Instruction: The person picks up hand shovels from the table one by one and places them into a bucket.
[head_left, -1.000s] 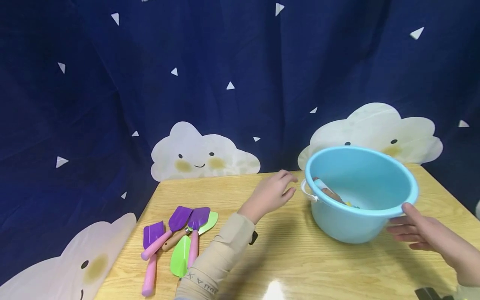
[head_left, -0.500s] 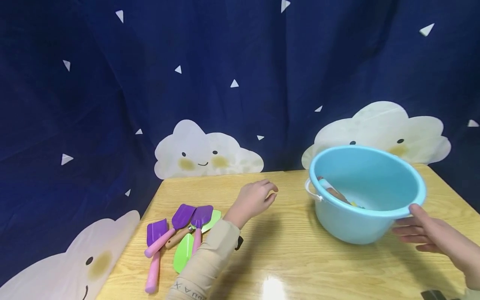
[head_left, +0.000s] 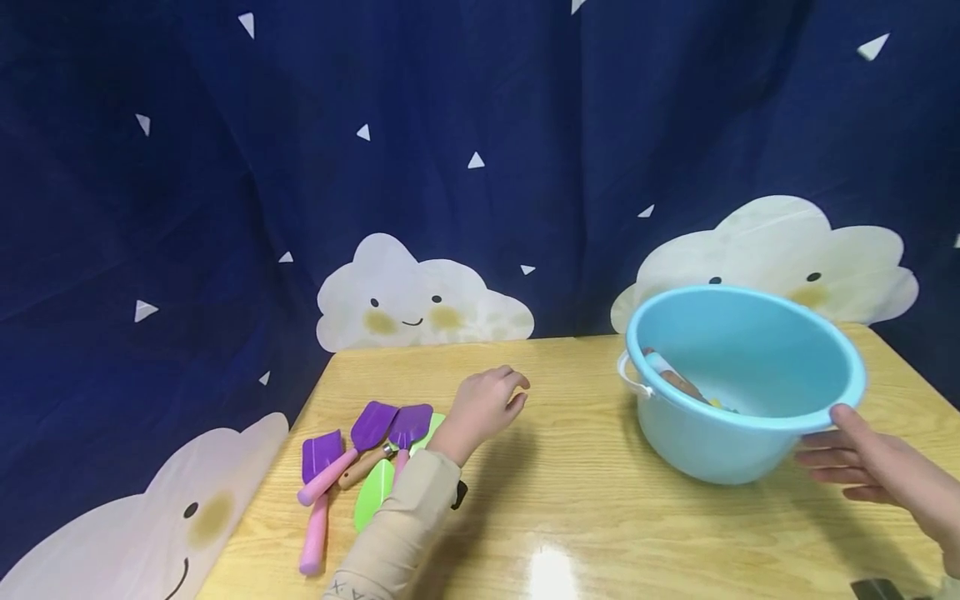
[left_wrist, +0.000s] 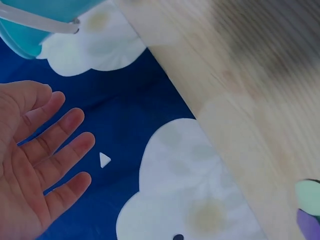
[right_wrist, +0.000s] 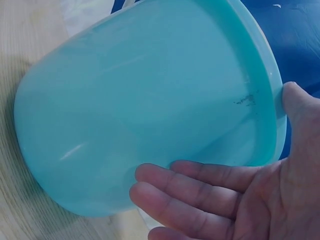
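A light blue bucket [head_left: 712,446] with a white handle [head_left: 632,377] stands on the right side of the table. My right hand [head_left: 873,462] is at its near right edge, thumb at the rim, fingers stretched below it. In the right wrist view those fingers [right_wrist: 185,200] lie straight alongside the bucket wall [right_wrist: 125,100]. Over mid-table, left of the bucket, hovers my left hand [head_left: 480,408]. It holds nothing; the left wrist view shows its palm [left_wrist: 20,195] bare and fingers loosely spread. Inside the bucket lies a brown and white object [head_left: 678,382], partly hidden by the rim.
On the left of the wooden table [head_left: 585,500] lie several toy shovels, some with purple blades [head_left: 372,425] and pink handles [head_left: 327,477], others with green blades [head_left: 372,496]. My left forearm partly covers them. A dark blue curtain [head_left: 450,83] with white clouds hangs behind.
My left hand has moved left, away from the bucket's handle toward the shovels. The right hand stays by the rim. The whole view has shifted slightly.
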